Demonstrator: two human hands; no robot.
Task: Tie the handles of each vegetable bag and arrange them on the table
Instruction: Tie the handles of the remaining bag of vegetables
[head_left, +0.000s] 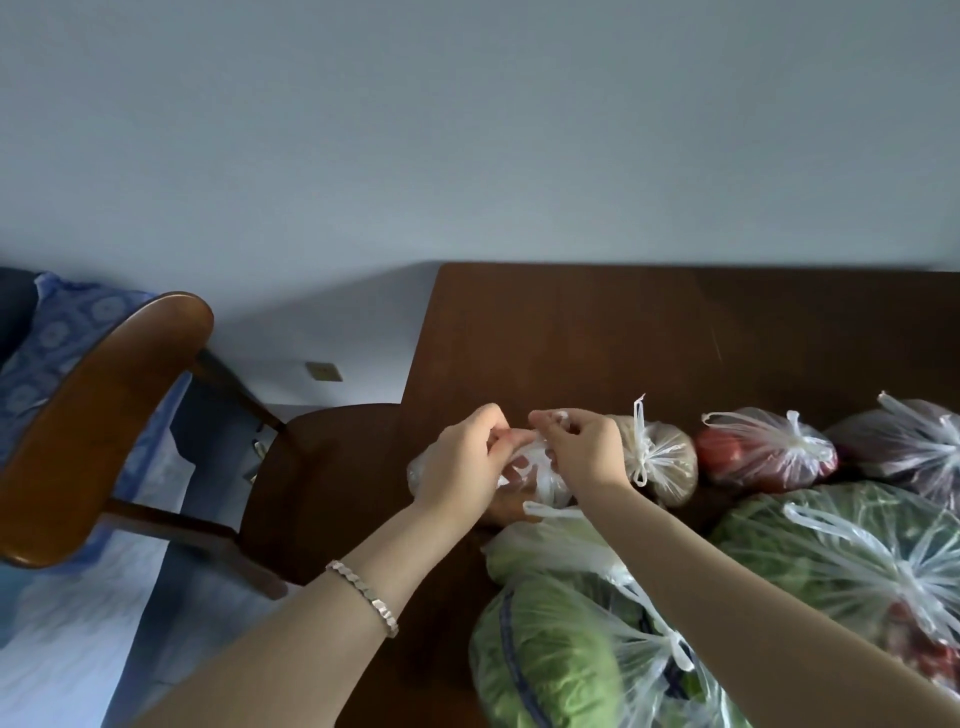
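A small clear plastic bag (540, 480) lies near the left edge of the dark wooden table (597, 338). My left hand (462, 462) and my right hand (582, 452) both pinch its white handles above it, fingers curled close together. My hands mostly hide what the bag holds. To its right, in a row, lie a tied bag of brown produce (665, 462), a tied bag of red vegetables (763, 452) and a tied dark purple bag (909, 447). Closer to me sit large bags of leafy greens (566, 654) and green vegetables (831, 556), both knotted.
A wooden chair (104, 415) stands left of the table, its seat tucked at the table's corner. Blue patterned bedding (57, 332) lies behind it. The far half of the table is bare wood against a pale wall.
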